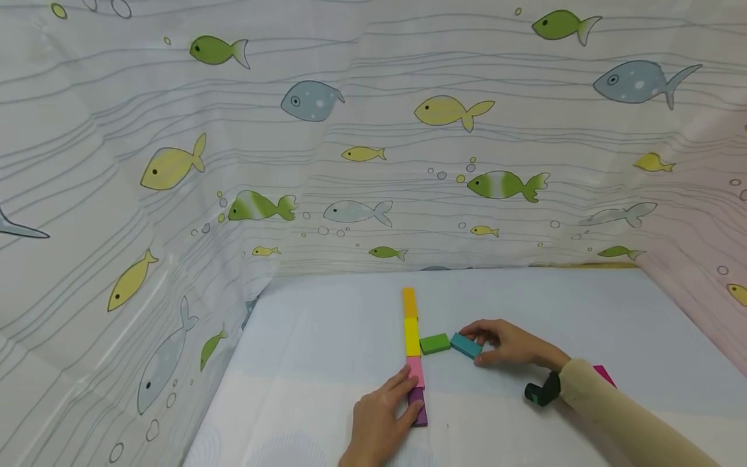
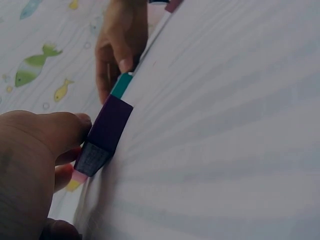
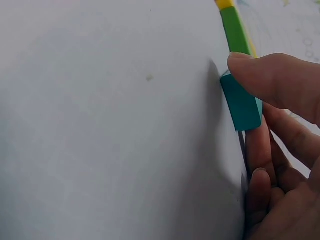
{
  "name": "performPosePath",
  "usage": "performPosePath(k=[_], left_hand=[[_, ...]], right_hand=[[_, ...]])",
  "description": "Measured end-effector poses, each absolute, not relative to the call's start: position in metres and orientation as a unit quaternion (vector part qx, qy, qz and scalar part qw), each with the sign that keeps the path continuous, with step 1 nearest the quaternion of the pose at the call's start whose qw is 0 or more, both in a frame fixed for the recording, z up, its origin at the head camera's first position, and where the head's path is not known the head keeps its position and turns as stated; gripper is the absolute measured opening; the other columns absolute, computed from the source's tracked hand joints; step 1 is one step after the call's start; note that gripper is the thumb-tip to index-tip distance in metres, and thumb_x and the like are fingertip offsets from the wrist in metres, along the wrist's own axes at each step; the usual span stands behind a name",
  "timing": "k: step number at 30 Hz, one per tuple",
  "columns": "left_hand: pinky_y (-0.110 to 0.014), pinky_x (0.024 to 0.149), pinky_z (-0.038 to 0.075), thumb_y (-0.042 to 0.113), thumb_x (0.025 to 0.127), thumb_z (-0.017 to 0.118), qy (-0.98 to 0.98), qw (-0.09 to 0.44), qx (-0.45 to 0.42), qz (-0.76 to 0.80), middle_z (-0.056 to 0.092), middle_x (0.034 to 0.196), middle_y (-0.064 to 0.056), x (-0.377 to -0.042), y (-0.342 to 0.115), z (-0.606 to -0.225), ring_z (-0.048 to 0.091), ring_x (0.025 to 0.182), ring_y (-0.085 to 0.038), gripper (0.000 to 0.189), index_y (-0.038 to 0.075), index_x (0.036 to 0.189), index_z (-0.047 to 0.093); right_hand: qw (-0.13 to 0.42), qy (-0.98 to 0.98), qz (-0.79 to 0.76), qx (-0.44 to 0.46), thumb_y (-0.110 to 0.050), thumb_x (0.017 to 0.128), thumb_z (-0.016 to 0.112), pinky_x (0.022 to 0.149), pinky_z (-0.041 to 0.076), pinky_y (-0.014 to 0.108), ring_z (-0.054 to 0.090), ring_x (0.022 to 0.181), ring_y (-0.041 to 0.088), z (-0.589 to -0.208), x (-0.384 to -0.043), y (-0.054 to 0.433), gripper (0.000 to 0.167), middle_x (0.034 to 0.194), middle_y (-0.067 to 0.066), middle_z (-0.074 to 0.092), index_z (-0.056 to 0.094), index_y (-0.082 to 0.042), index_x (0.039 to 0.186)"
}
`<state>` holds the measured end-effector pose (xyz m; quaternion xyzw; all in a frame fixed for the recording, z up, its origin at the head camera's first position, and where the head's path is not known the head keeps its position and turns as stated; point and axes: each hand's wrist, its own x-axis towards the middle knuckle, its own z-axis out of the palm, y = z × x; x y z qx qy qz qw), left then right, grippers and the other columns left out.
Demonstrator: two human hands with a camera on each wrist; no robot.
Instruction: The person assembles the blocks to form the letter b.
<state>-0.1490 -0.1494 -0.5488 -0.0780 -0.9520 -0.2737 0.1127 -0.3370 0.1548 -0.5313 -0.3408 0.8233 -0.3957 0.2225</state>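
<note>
In the head view, my right hand (image 1: 509,344) pinches a teal block (image 1: 466,346) by its ends, thumb on the near side. Its other end meets the corner of a green block (image 1: 435,344), which lies beside a straight row. From far to near that row has an orange block (image 1: 410,303), a yellow block (image 1: 412,336), a pink block (image 1: 415,372) and a purple block (image 1: 419,415). My left hand (image 1: 380,415) rests at the near end of it, fingertips on the pink block and thumb on the purple block (image 2: 110,125), partly covering both.
A magenta block (image 1: 604,376) lies at the right, mostly hidden behind the right sleeve (image 1: 624,415). The white table (image 1: 315,337) is backed by a fish-patterned curtain (image 1: 403,188). A small black device (image 1: 543,390) is worn on the right wrist.
</note>
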Motion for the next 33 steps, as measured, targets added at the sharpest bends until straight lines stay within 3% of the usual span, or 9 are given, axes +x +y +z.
performPosePath(k=[33], left_hand=[[-0.04,0.096,0.062,0.039,0.095,0.08,-0.954,0.098,-0.069,-0.274,0.065,0.148,0.01,-0.1493,-0.1472,-0.5441,0.07,0.127,-0.016,0.043,0.025,0.136,0.074]], right_hand=[[0.225,0.831,-0.393,-0.324,-0.022,0.089,0.085,0.087,0.049,0.024,0.06,0.105,0.019,-0.5265,-0.3339,0.1553,0.054,0.123,0.004,0.068,0.067,-0.014,0.14]])
